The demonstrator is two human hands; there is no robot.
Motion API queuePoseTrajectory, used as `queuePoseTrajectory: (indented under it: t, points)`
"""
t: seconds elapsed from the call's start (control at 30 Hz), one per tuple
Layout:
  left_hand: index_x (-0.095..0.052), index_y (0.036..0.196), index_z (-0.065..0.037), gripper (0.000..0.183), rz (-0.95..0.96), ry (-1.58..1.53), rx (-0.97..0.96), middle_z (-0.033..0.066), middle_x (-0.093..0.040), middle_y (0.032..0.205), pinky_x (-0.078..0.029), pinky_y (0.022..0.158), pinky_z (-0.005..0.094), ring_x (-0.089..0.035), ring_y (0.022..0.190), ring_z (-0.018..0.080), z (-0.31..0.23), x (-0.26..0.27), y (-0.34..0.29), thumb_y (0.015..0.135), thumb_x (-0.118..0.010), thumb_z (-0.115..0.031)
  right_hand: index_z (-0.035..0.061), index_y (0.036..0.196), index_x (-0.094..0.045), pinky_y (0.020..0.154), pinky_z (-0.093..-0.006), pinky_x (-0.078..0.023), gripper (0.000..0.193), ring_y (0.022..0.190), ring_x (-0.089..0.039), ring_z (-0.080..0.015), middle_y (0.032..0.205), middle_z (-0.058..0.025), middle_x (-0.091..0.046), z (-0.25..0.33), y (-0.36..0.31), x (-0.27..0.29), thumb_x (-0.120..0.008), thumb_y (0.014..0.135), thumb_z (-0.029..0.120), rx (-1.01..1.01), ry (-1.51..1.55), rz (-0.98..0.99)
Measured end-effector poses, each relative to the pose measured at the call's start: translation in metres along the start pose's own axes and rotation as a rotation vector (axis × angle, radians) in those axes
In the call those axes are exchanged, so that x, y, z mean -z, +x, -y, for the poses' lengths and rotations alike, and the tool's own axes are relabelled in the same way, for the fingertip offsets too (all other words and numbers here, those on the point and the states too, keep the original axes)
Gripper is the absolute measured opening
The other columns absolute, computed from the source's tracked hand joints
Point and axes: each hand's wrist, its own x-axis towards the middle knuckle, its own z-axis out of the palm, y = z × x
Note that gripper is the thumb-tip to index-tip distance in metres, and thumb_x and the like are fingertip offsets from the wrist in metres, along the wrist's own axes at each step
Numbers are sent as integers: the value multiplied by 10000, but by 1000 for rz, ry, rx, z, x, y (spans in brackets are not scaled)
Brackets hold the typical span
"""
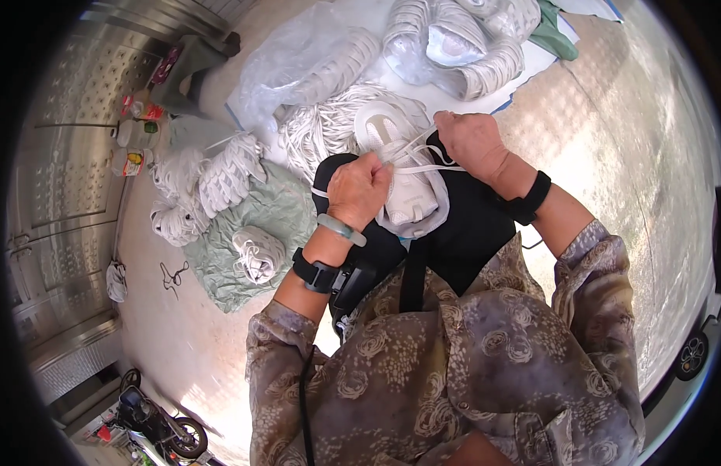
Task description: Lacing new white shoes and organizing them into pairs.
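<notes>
A white sneaker (409, 200) rests on my lap between my thighs, its toe pointing away from me. White shoelaces (411, 151) cross over its upper. My left hand (359, 189) is closed on the lace at the shoe's left side, and a lace end trails out to its left. On the other side, my right hand (468, 141) pinches the lace and holds it taut, up and to the right of the shoe. A heap of loose white laces (318, 132) lies just beyond my left knee.
Bagged stacks of white shoes (454, 46) lie at the far side. More white shoes (221, 179) sit in a row at left, and a single laced shoe (258, 255) stands on green sheeting (213, 268). Bottles (135, 133) stand by a metal door (65, 171); a motorcycle (158, 419) is at lower left.
</notes>
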Motion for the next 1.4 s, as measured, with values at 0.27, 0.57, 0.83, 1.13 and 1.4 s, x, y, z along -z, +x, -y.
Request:
queuePoseTrajectory:
  t: [0.27, 0.57, 0.83, 1.13, 1.4]
  points:
    - [-546, 746, -59, 119, 299, -1000, 527, -82, -411, 559, -177, 397, 177, -270, 432, 14, 2, 58, -27, 846, -573, -118, 48, 873, -531, 558, -388, -451, 102, 567, -570, -328, 569, -156, -554, 15, -14, -12, -481, 814, 114, -524, 913, -308]
    - [-530, 745, -44, 122, 255, -976, 596, -60, -436, 606, -207, 429, 172, -306, 487, 12, 47, 145, -138, 832, -589, -106, 67, 800, -533, 617, -356, -453, 53, 657, -578, -299, 690, -120, -577, 40, -18, -15, -519, 756, 92, -313, 720, -219]
    - [-503, 714, -45, 180, 155, -888, 674, -48, -416, 560, -229, 415, 180, -311, 457, 29, 66, 154, -179, 831, -595, -146, 56, 839, -546, 631, -343, -456, 88, 669, -583, -296, 693, -120, -582, 34, -19, -15, -521, 756, 71, -224, 829, -244]
    - [-521, 693, 9, 188, 424, -657, 346, 22, -508, 583, -333, 453, 212, -449, 495, 79, 2, 168, -150, 790, -619, -118, 62, 1012, -585, 697, -299, -445, 250, 701, -546, -247, 800, -94, -522, 29, -16, 4, -600, 783, 160, -10, 710, 68]
    - [-512, 651, 0, 220, 305, -632, 172, 48, -514, 570, -338, 454, 255, -458, 476, 138, -22, 184, -163, 744, -661, -132, 72, 988, -599, 644, -316, -451, 245, 696, -559, -259, 791, -92, -522, 29, -29, 5, -618, 766, 175, 37, 622, 25]
